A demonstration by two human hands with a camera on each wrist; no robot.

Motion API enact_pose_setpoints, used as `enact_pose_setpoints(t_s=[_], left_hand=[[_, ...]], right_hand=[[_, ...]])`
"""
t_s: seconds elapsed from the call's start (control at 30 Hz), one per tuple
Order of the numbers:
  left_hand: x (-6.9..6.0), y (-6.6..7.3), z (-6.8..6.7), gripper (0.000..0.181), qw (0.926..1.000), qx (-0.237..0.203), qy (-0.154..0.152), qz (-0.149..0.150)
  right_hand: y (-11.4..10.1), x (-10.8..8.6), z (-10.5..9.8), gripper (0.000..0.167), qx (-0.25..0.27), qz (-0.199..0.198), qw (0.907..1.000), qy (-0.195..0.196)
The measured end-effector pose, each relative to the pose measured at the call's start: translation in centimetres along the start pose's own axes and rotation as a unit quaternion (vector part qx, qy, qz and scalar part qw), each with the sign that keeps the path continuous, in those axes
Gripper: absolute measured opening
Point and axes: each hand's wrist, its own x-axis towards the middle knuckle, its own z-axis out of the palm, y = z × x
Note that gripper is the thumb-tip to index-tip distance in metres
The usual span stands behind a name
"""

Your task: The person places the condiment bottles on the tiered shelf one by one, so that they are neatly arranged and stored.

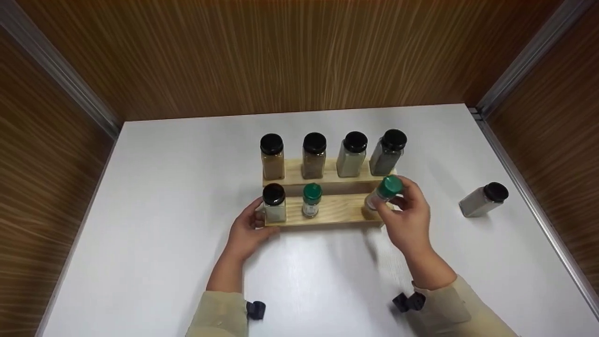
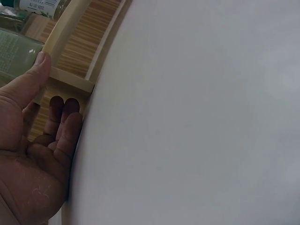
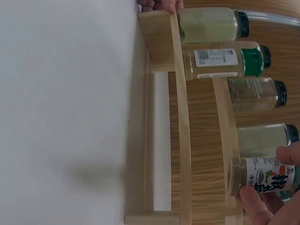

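Note:
A two-tier wooden spice rack (image 1: 344, 208) stands on the white table. At its left end, my left hand (image 1: 245, 231) grips the side, thumb on the front edge and fingers curled beside the panel (image 2: 70, 79). My right hand (image 1: 408, 220) pinches a small spice jar with a green cap (image 1: 390, 186), its printed label (image 3: 269, 174) visible in the right wrist view. That jar tilts over the right end of the lower shelf. A black-capped jar (image 1: 274, 203) and another green-capped jar (image 1: 311, 201) stand upright to the left on this shelf.
Several black-capped spice jars line the upper shelf, from a yellow-brown one (image 1: 273, 159) to a dark one (image 1: 387, 154). Another black-capped jar (image 1: 482, 200) stands on the table at right. Wood-grain panels (image 1: 299, 56) enclose the back and sides.

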Motion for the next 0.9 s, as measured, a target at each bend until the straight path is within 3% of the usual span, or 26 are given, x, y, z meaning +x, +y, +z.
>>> enact_pose_setpoints(t_s=[0.27,0.4,0.9], left_hand=[[0.0,0.0,0.0,0.086,1.0,0.001,-0.004,0.001],[0.0,0.0,0.0,0.087,0.9999,-0.007,-0.008,0.01],[0.1,-0.1,0.0,0.085,0.9996,-0.023,-0.011,0.013]], right_hand=[[0.4,-0.4,1.9,0.049,-0.003,-0.007,0.9991,-0.043],[0.3,-0.6,2.6,0.051,-0.005,0.004,0.9977,-0.067],[0.3,-0.7,4.1,0.053,-0.007,0.056,0.9933,-0.101]])
